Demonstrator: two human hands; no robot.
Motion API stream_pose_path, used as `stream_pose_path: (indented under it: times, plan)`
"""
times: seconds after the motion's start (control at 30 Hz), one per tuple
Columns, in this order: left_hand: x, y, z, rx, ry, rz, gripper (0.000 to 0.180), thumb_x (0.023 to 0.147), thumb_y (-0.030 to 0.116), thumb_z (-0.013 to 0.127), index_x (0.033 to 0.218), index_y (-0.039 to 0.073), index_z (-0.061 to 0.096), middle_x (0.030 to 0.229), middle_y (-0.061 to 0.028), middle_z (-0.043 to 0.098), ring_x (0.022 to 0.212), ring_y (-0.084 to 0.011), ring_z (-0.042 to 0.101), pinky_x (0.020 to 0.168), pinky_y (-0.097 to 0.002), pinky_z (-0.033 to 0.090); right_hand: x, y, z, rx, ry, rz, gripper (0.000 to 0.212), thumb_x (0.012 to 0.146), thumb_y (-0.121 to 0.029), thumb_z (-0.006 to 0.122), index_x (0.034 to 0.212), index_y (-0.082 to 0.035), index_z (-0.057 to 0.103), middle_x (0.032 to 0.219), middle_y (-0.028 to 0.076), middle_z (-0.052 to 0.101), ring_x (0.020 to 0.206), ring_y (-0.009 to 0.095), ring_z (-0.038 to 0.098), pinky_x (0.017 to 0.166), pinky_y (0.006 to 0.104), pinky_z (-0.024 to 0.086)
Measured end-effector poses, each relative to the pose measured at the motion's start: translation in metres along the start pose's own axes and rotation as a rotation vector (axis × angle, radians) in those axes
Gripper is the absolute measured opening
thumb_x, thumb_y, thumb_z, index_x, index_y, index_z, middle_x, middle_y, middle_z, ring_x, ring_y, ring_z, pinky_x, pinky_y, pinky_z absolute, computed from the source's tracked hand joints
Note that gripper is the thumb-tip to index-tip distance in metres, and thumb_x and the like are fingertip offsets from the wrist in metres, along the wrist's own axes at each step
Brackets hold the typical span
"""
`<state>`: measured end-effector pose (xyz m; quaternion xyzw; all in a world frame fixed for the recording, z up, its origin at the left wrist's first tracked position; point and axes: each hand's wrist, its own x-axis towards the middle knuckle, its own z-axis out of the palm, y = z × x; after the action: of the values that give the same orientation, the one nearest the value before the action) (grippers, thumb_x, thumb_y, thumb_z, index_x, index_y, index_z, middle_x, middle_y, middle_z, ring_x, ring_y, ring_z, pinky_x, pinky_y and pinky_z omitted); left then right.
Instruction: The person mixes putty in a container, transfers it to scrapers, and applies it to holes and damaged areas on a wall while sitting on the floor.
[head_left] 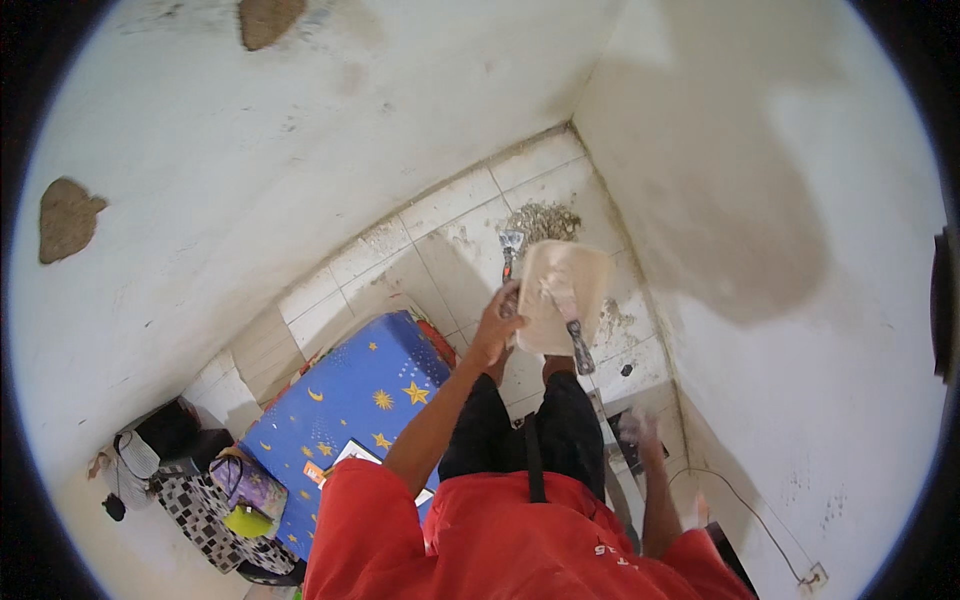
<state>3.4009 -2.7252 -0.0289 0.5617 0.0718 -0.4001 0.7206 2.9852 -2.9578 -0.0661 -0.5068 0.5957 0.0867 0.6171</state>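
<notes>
Our left hand (498, 322) is closed on the left edge of a cream, shallow, rectangular tub (542, 328). In it lies a dark-handled, flat-bladed putty knife (578, 344), its handle jutting over the tub's near rim. Our right hand (641, 432) is apart from the tub, right and nearer us, too blurred to tell how far it opens. Beyond the tub, which blocks part of our view of the white tiled floor (445, 262), lie a red-and-black-handled metal scraper (508, 262) and a heap of grey-brown scrapings (546, 219). Left of it is a blue, star-patterned mattress (345, 385).
</notes>
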Motion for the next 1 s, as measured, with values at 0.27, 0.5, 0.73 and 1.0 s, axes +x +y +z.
stream_pose_path:
  times: [0.27,0.5,0.73,1.0]
  plan:
    - [0.129,-0.071,-0.16,-0.076,0.201,0.042,0.073,0.073,0.006,0.064,0.142,0.001,0.041,0.126,-0.01,0.056,0.115,-0.0207,0.054,0.1,-0.0323,0.042,0.208,-0.15,0.15,-0.511,-0.34,-0.194,0.039,0.095,-0.033,0.053,0.122,-0.005,0.059,0.097,0.011,0.067,0.084,0.021,0.068,0.066,0.0327,0.054]
    - [0.262,-0.15,-0.256,-0.117,0.222,0.067,0.073,0.073,0.003,0.062,0.143,0.0,0.039,0.132,-0.0122,0.052,0.121,-0.0211,0.051,0.102,-0.033,0.04,0.427,-0.102,0.239,-0.992,-0.577,-0.651,0.037,0.097,-0.033,0.054,0.117,-0.003,0.061,0.105,0.014,0.067,0.097,0.021,0.067,0.076,0.0328,0.055]
    - [0.357,-0.239,-0.312,-0.221,0.277,0.153,0.069,0.075,0.004,0.061,0.141,0.0,0.04,0.123,-0.0115,0.057,0.114,-0.0203,0.055,0.1,-0.0329,0.042,0.544,-0.019,0.362,-0.687,-1.154,-0.38,0.051,0.096,-0.03,0.056,0.137,-0.002,0.048,0.115,0.017,0.063,0.111,0.026,0.06,0.086,0.0379,0.053]
    - [0.43,-0.294,-0.336,-0.076,0.178,0.227,0.064,0.081,0.009,0.061,0.14,0.001,0.041,0.123,-0.0113,0.057,0.112,-0.0196,0.056,0.098,-0.0318,0.044,0.568,0.002,0.464,-1.32,-1.09,-1.126,0.043,0.095,-0.032,0.057,0.128,-0.004,0.052,0.095,0.016,0.065,0.09,0.03,0.064,0.076,0.0398,0.053]
